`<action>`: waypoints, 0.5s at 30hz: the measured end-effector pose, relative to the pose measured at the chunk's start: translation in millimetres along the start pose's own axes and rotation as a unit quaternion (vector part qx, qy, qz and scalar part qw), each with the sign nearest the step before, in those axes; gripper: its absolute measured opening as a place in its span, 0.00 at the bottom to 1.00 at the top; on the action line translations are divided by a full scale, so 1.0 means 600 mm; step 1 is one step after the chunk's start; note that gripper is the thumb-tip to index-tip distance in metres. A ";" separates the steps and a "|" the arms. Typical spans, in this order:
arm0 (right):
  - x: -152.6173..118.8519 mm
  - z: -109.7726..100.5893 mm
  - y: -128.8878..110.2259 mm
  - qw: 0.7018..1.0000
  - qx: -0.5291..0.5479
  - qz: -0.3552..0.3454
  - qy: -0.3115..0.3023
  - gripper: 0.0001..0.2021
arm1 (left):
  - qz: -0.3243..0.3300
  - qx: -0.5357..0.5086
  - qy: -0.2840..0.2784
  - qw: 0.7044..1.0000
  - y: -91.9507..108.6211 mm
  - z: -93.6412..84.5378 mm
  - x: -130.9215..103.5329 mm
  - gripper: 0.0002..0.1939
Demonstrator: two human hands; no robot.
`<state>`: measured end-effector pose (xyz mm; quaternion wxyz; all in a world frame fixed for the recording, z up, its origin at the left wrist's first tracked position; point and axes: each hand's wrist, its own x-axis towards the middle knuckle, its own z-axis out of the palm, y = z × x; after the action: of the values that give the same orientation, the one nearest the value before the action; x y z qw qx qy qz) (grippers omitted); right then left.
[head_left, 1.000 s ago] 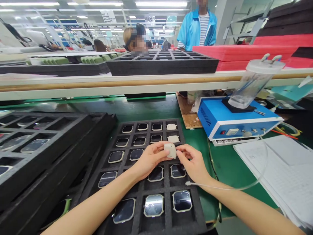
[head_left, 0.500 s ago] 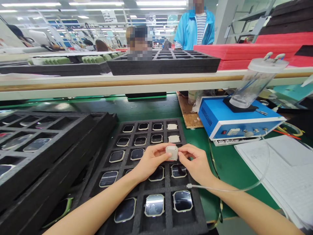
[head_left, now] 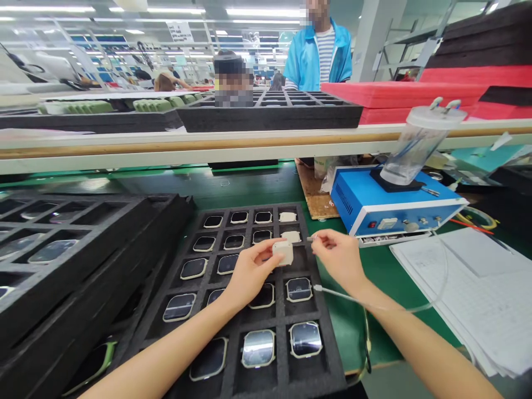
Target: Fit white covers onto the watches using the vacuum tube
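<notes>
A pale smartwatch case, back side up, is pinched between the thumb and fingers of my left hand. It is held above the black foam tray. To its right, my right hand is closed with curled fingers, and a small greyish tip shows at the fingertips, too small to name. A clear tube with a white end passes by my right wrist; whether the hand grips it cannot be told. In the tray cells lie several watches, mostly screen up, and pale ones at the back right.
A blue control box carries a clear cylinder at right. Papers lie before it. Stacked foam trays rise at left. A white shelf edge crosses ahead, bearing another tray. Two people are beyond it.
My right hand has moved away from the watch case, to the right, with the small tip now showing. My left hand still holds the case. The view has shifted slightly.
</notes>
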<state>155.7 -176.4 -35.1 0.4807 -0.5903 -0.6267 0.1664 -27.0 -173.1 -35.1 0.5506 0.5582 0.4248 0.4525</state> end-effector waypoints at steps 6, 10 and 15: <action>0.043 -0.018 0.053 0.941 -0.259 0.076 -0.204 0.13 | -0.052 -0.098 0.008 0.994 0.000 -0.016 0.013 0.18; 0.045 -0.011 0.058 0.938 -0.282 0.052 -0.193 0.09 | -0.056 -0.129 0.011 0.990 -0.003 -0.025 0.014 0.14; 0.067 0.023 0.019 0.944 -0.253 -0.064 -0.202 0.11 | -0.068 -0.155 0.032 0.985 -0.008 -0.028 0.019 0.09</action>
<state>157.7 -132.3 -34.4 0.1889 -0.6049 -0.7686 0.0870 -40.5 -157.9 -39.8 0.6466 0.4210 0.4035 0.4919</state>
